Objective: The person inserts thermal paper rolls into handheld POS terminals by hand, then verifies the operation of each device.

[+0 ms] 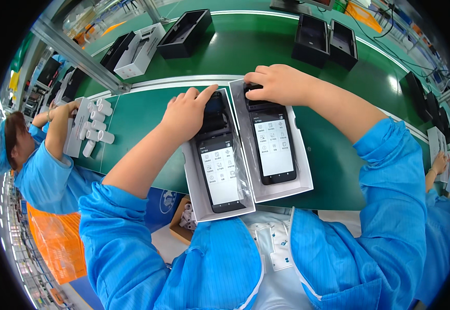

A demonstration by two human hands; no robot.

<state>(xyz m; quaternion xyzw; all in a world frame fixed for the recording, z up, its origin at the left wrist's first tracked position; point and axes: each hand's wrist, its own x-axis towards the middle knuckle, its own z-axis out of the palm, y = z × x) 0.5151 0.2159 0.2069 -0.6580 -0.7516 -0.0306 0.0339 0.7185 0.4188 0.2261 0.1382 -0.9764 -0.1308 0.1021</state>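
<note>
Two hands, mine: left hand (186,113), forefinger extended, thumb hidden, grip indeterminable, at left terminal (220,175); right hand (277,84) pinching right terminal's (275,147) top; forearms converging.

The left hand (185,114) covers the far left wall of the left white box (190,178), and whether its curled fingers touch the left terminal (220,178) cannot be told. The right hand (282,85) hides part of the right terminal's (276,152) far end, its grip unclear. Icon captions on both screens are too small to read. The near cardboard carton (180,235) is partly covered. A monitor (318,2) at the far side and a co-worker's sleeve (437,206) at right are cut off.
</note>
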